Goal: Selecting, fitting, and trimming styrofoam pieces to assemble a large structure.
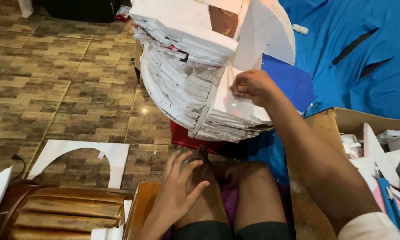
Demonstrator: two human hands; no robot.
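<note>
A big rounded stack of white foam sheets [182, 75] stands in front of me, resting on a red box [191, 141]. My right hand [252, 86] reaches up and pinches a flat white foam piece [229, 100] pressed against the stack's right side. Behind that hand a blue square panel [289, 80] leans on the stack. My left hand [178, 191] rests open on my left knee, fingers spread, holding nothing.
Blue cloth [360, 49] covers the floor at the right. A cardboard box [342, 122] with foam scraps, pink sheets and a blue cutter sits at the right. A cut-out foam sheet [115, 155] lies on the brown tiled floor [53, 80]. Wooden furniture [62, 213] is at lower left.
</note>
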